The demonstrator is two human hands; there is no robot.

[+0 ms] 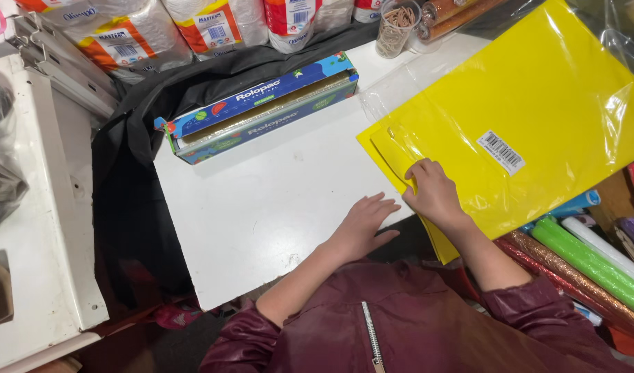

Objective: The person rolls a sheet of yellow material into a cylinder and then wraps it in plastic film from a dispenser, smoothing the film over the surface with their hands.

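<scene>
A pack of yellow sheets (531, 103) in clear plastic wrap lies tilted over the right end of the white table (261, 207), with a barcode sticker on top. My right hand (433, 193) pinches the pack's lower left edge, fingers curled on it. My left hand (362, 224) rests flat on the table just left of the pack, fingers spread, holding nothing. Both sleeves are dark red.
A long blue box of cling film (261, 110) lies open at the table's back. A clear cup of rubber bands (396, 27) stands behind it. Wrapped paper packs (130, 38) line the back. Rolls of coloured wrapping (593, 262) lie at the right. A white shelf (41, 242) stands left.
</scene>
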